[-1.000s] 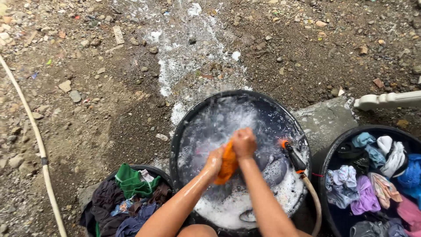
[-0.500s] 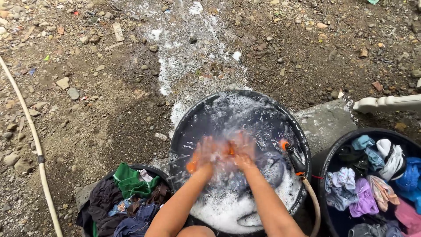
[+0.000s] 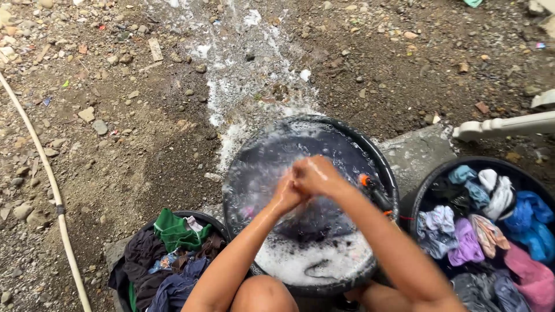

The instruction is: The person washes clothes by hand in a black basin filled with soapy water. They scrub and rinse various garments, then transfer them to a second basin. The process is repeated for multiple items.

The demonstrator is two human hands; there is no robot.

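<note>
While suds spread over the dirt ground (image 3: 144, 150) toward twelve o'clock, black wash basin (image 3: 254, 167) at centre, foamy water inside. At three o'clock, tub of bright laundry (image 3: 491, 231), kept apart, probably sorted; at eight o'clock, bucket of dark clothes (image 3: 167, 254) within reach. Pale hose (image 3: 52, 190) along nine o'clock. Left hand (image 3: 286, 193) and right hand (image 3: 315, 173) clenched together above the water, pressed knuckle to knuckle, apparently scrubbing; cloth between them hidden, cannot tell.
</note>
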